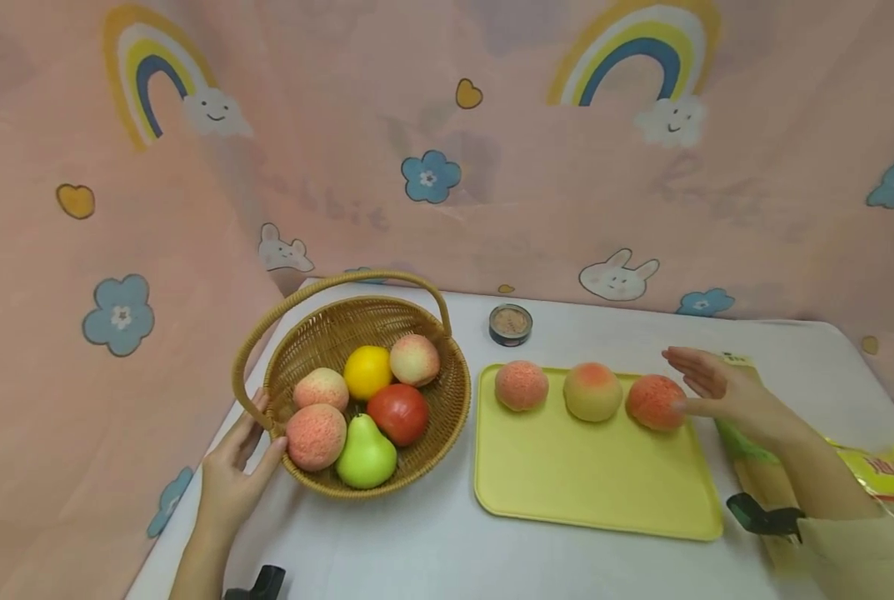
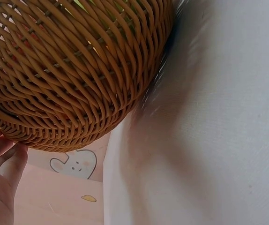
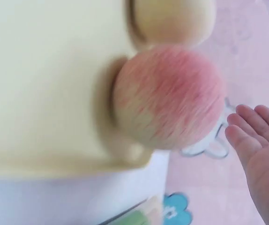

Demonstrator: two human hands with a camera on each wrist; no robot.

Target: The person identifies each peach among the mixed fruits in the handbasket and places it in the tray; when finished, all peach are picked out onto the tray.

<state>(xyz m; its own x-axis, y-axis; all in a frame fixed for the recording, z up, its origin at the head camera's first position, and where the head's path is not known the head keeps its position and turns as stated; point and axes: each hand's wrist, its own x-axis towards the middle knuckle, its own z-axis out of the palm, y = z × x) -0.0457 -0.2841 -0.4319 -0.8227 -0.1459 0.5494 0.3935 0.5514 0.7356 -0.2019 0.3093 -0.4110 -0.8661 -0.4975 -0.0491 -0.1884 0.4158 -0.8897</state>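
At the left of the head view stands a wicker basket (image 1: 447, 433) with an arched handle. My left hand (image 1: 229, 479) holds its left rim near the handle's base; the left wrist view shows the fingers (image 2: 12, 161) against the weave. In the basket lie two pink peaches, a paler peach (image 1: 415, 360), a yellow lemon-like fruit (image 1: 367, 372), a red fruit (image 1: 398, 414) and a green pear (image 1: 367, 454). My right hand (image 1: 739, 400), fingers extended, is beside the rightmost peach (image 1: 655, 402) on a yellow tray (image 1: 589, 483); in the right wrist view it is apart from that peach.
Another pink peach (image 1: 521, 385) and a yellow-red peach (image 1: 592, 392) sit along the tray's back edge. Behind the tray is a small round tin (image 1: 510, 324). Yellow packaging (image 1: 889, 471) and a green-and-tan package (image 1: 746, 442) lie at the right. A patterned pink cloth hangs behind.
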